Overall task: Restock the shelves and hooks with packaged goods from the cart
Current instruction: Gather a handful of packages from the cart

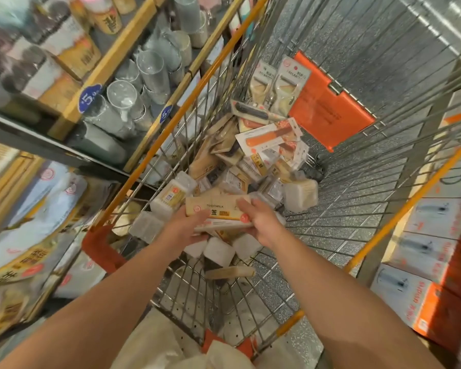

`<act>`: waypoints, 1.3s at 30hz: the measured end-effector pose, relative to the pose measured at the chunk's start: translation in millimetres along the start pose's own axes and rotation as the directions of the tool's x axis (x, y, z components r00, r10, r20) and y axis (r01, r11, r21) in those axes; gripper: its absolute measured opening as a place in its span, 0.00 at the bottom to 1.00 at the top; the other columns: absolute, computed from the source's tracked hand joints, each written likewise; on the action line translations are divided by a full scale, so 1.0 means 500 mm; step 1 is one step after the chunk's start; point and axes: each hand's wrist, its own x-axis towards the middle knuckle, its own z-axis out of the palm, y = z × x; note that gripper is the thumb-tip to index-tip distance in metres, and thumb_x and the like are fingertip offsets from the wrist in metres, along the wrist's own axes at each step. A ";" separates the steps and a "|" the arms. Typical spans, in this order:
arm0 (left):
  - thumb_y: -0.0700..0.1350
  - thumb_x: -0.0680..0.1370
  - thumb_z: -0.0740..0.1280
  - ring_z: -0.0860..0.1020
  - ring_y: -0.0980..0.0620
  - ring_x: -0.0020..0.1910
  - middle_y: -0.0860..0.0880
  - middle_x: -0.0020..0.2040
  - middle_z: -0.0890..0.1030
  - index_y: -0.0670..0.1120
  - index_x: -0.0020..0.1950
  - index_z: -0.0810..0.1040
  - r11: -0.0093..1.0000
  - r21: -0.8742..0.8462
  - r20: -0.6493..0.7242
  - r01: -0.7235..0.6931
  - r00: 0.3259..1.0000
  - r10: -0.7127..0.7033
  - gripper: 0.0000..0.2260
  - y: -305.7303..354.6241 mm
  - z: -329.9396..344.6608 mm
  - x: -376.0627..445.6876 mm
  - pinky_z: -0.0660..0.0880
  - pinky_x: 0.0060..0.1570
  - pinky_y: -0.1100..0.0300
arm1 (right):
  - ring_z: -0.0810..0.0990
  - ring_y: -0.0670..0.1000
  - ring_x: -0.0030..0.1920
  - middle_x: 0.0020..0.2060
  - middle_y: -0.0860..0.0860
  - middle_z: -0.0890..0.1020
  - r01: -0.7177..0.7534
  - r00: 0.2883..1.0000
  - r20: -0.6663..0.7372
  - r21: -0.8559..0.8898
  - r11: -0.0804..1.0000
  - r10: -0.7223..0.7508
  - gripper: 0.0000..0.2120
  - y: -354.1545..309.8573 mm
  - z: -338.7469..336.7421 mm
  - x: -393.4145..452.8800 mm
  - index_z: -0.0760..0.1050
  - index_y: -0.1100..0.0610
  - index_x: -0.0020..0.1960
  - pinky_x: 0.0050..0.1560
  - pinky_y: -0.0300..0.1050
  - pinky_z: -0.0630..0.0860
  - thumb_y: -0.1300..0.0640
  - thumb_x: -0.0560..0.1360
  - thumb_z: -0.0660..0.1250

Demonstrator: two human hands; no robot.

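Observation:
Both my hands reach into a wire shopping cart (155, 145) with orange rails. Together they hold a small stack of flat beige toothpick packs (218, 213) just above the pile. My left hand (185, 226) grips the stack from its left end and underneath. My right hand (258, 218) grips its right end, fingers curled over the top edge. Under them lie several clear plastic boxes (171, 198) and white tubs (220, 251). Farther in the cart lie carded peelers (277, 83) and a carded orange-handled knife (269, 141).
Shelves on the left carry clear glass tumblers (152, 73) with blue price tags (89, 98), and lower down bagged goods (37, 209). Stacked white and orange boxes (434, 262) stand on the right. An orange flap (328, 102) hangs at the cart's far end. The floor is speckled grey.

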 end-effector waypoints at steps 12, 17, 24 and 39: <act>0.51 0.79 0.67 0.79 0.46 0.54 0.49 0.55 0.79 0.50 0.61 0.71 0.893 0.424 -0.374 -0.148 0.870 0.322 0.13 0.005 -0.078 0.010 0.78 0.54 0.44 | 0.76 0.53 0.57 0.55 0.52 0.77 -0.115 0.993 -0.034 -0.239 0.964 0.110 0.18 0.059 0.010 0.044 0.72 0.52 0.60 0.58 0.49 0.72 0.41 0.82 0.55; 0.51 0.79 0.68 0.79 0.48 0.52 0.50 0.53 0.80 0.54 0.56 0.74 0.879 0.458 -0.408 -0.131 0.848 0.339 0.08 0.000 -0.102 0.022 0.78 0.54 0.42 | 0.73 0.46 0.60 0.65 0.49 0.74 0.096 0.995 0.037 -0.414 0.905 -0.088 0.25 0.107 0.041 0.100 0.70 0.53 0.70 0.59 0.41 0.68 0.46 0.76 0.69; 0.50 0.78 0.68 0.78 0.49 0.53 0.52 0.52 0.80 0.52 0.59 0.75 0.828 0.547 -0.382 -0.121 0.845 0.376 0.11 0.003 -0.098 0.025 0.77 0.55 0.47 | 0.76 0.51 0.52 0.51 0.49 0.76 0.217 0.975 0.123 -0.705 0.675 -0.186 0.23 0.119 0.080 0.165 0.73 0.56 0.59 0.50 0.43 0.73 0.53 0.68 0.77; 0.49 0.79 0.67 0.81 0.52 0.52 0.52 0.53 0.82 0.50 0.62 0.76 0.945 0.257 -0.347 -0.203 0.893 0.287 0.12 0.027 -0.083 -0.008 0.81 0.50 0.51 | 0.78 0.49 0.50 0.51 0.47 0.80 0.226 0.960 0.010 -0.626 0.746 -0.281 0.14 -0.039 -0.017 0.058 0.75 0.54 0.64 0.52 0.47 0.74 0.50 0.82 0.59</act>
